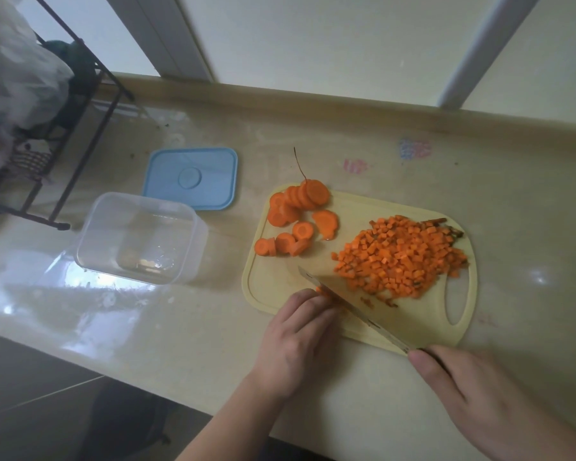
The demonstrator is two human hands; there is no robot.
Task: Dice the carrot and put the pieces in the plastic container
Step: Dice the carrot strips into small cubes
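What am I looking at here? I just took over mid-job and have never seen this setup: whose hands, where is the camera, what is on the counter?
There is no machine: a person works bare-handed, and the single picture comes from a camera on their head, looking down. The right hand grips a knife by its handle. The left hand steadies a small carrot piece on the yellow board, fingers curled over it beside the blade. The board also carries a pile of dice and uncut slices. Left of it on the counter stand a clear container, with no dice in it, and its blue lid behind. A black rack sits far left.
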